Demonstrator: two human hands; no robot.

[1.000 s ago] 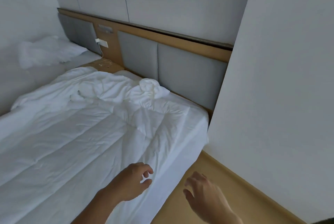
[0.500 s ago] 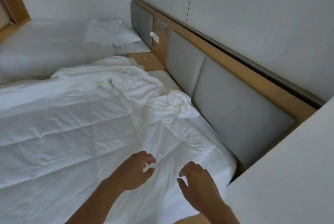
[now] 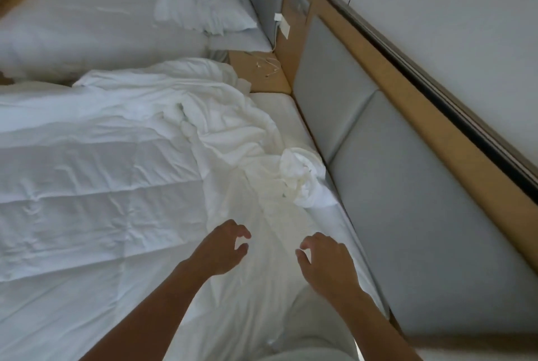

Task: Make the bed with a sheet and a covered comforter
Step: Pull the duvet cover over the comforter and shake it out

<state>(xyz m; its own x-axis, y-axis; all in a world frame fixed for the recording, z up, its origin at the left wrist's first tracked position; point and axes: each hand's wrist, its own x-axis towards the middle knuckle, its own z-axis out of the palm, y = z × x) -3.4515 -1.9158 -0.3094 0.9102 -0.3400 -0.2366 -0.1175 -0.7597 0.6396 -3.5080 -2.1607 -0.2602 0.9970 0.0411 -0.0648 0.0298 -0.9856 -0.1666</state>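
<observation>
A white quilted comforter point(image 3: 87, 186) lies spread over the near bed. A thinner white cover point(image 3: 233, 133) is crumpled over its head end, and one corner is twisted into a knot point(image 3: 302, 177) beside the headboard. A strip of the sheeted mattress point(image 3: 279, 110) shows at the head of the bed. My left hand point(image 3: 221, 250) and my right hand point(image 3: 326, 264) hover over the comforter's near corner, fingers loosely curled, holding nothing. The knot lies just beyond them.
A grey padded headboard point(image 3: 407, 215) in a wooden frame runs along the right. A wooden nightstand point(image 3: 262, 72) with a thin cable sits between the beds. The second bed point(image 3: 87, 26) with a rumpled pillow point(image 3: 201, 8) is at the back.
The view has swung left and closer over the bed's head end. Both hands have moved forward from the bed's side edge to above the comforter near the twisted corner.
</observation>
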